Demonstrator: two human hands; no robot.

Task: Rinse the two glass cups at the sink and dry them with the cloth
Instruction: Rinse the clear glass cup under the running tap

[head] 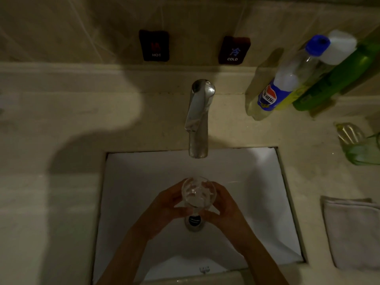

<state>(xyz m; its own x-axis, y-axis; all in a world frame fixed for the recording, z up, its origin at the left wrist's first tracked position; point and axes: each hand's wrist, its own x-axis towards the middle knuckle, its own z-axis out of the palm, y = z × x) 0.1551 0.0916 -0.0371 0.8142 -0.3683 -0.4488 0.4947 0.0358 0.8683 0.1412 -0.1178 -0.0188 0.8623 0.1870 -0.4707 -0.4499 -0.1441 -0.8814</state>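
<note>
Both hands, L [166,204] & R [224,204], grip a cup [198,192] over the sink [144,182], below the tap [198,120]. Cloth [353,233] on counter [51,202] at right.

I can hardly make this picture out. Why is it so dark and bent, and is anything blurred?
Head view: dim overall, with a large shadow over the counter on the left; the white sink is brightest. The wide-angle lens curves the edges, so the bottles lean. The glass cup, held in the left hand and right hand, looks smeared; the cloth looks soft.
</note>
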